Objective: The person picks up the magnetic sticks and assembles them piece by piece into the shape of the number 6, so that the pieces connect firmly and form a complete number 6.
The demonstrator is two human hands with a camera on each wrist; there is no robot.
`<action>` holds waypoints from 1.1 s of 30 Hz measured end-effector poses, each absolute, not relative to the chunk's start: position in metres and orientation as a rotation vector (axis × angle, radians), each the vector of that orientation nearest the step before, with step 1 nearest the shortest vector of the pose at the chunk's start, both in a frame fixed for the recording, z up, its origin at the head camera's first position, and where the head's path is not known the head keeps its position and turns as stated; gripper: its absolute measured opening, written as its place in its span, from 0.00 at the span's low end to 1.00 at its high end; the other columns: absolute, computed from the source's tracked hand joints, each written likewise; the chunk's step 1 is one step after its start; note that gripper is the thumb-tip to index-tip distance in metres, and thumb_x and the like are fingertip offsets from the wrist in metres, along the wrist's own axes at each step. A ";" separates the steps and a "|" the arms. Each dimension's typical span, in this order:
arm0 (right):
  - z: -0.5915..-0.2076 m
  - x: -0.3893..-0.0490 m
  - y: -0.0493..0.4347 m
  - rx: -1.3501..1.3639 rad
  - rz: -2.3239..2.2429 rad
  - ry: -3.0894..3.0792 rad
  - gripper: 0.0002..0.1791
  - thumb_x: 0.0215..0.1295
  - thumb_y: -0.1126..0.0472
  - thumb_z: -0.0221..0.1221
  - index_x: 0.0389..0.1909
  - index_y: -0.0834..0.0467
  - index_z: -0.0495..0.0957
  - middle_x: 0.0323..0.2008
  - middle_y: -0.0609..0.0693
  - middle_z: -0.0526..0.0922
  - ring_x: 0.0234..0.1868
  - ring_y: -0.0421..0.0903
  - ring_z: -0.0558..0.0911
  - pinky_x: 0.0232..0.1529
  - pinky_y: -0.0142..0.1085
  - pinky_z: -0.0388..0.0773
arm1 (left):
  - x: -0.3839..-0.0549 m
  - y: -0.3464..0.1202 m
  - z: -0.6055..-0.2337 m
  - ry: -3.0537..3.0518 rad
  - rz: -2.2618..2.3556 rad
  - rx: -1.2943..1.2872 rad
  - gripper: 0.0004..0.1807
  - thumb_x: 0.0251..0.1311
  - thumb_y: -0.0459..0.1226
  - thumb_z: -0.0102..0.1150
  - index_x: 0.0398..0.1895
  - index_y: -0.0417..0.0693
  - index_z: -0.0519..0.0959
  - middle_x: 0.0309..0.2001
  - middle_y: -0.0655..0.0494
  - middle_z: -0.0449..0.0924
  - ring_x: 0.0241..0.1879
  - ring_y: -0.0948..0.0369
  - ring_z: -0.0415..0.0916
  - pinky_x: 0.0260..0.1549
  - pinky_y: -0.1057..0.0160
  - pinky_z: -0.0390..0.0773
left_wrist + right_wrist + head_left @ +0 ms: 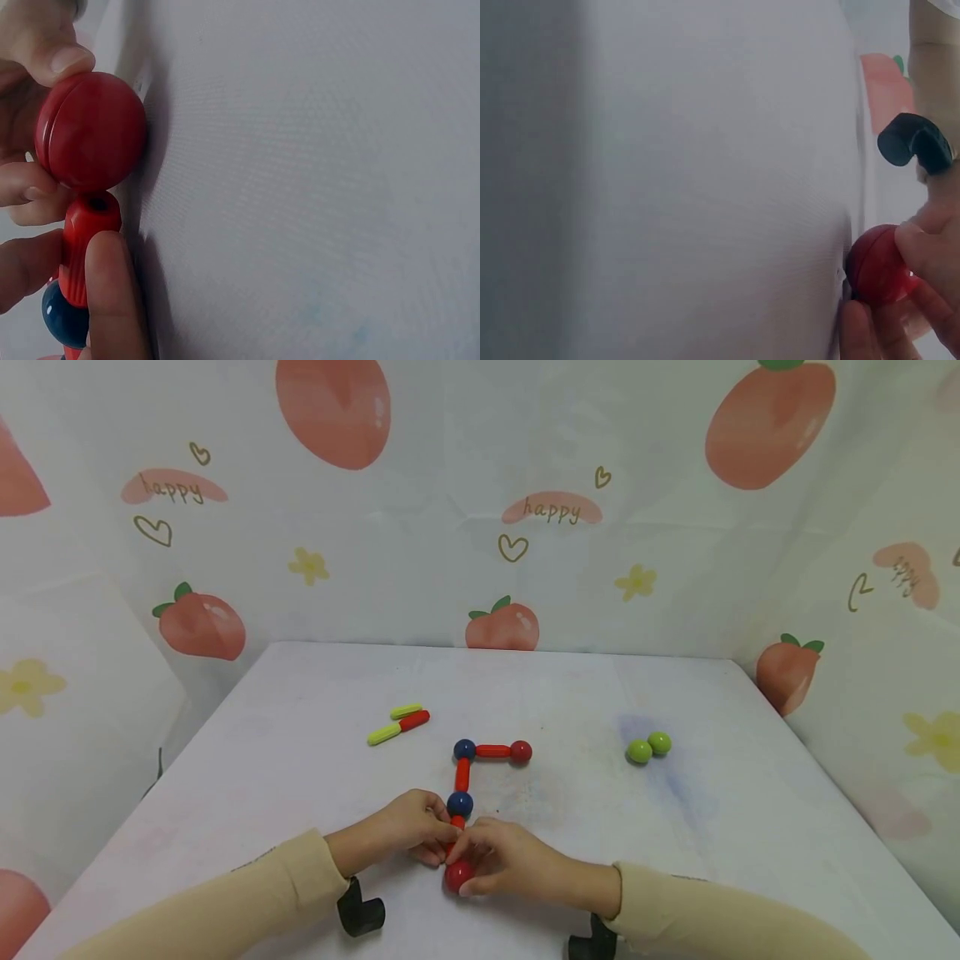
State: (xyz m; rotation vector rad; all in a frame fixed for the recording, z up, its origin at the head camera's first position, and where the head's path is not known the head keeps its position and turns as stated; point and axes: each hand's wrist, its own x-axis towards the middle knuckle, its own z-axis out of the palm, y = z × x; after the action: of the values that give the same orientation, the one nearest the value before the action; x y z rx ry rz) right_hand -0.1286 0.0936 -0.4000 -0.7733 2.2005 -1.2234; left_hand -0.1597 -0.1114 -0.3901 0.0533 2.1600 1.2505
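My left hand (414,825) pinches a red ridged rod (77,251) between thumb and finger. With its fingertips, my right hand (521,862) grips a larger red ball (94,131) right at that rod's end, where a hole shows; whether the two are joined I cannot tell. The rod's other end meets a blue ball (460,804). Beyond it, another red rod (462,775) leads to a second blue ball (464,750). From there a red rod (492,751) runs right to a smaller red ball (521,752). The chain lies on the white table (315,760).
Back left on the table lie two yellow-green rods, one apart (406,712) and one (384,734) end to end with a red rod (415,721). Two green balls, a nearer one (639,752) and a farther one (660,743), sit together at the right.
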 end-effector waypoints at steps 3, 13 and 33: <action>-0.400 -0.129 0.093 -0.768 -1.224 2.199 0.14 0.60 0.64 0.71 0.47 0.54 0.83 0.46 0.47 0.82 0.42 0.28 0.79 0.46 0.20 0.78 | -0.160 -0.111 -0.390 2.161 1.244 0.050 0.09 0.64 0.35 0.65 0.40 0.40 0.77 0.25 0.51 0.82 0.19 0.66 0.79 0.25 0.71 0.82; -0.401 -0.129 0.089 -0.733 -1.226 2.213 0.15 0.60 0.64 0.72 0.46 0.53 0.83 0.45 0.46 0.80 0.43 0.30 0.79 0.47 0.22 0.80 | -0.161 -0.111 -0.390 2.165 1.231 0.038 0.08 0.64 0.35 0.65 0.40 0.40 0.78 0.25 0.51 0.82 0.19 0.66 0.79 0.25 0.72 0.81; -0.404 -0.133 0.088 -0.734 -1.256 2.203 0.15 0.58 0.65 0.72 0.46 0.53 0.84 0.44 0.47 0.83 0.41 0.28 0.80 0.45 0.21 0.79 | -0.167 -0.117 -0.387 2.062 1.285 0.030 0.10 0.66 0.35 0.63 0.44 0.37 0.79 0.28 0.53 0.82 0.22 0.66 0.80 0.27 0.72 0.82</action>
State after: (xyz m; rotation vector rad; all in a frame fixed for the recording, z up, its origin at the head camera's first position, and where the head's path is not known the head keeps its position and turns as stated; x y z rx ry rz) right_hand -0.1331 0.0883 -0.4044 -0.7339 2.2030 -1.2560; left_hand -0.1674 -0.1166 -0.3875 0.0303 2.0623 1.2849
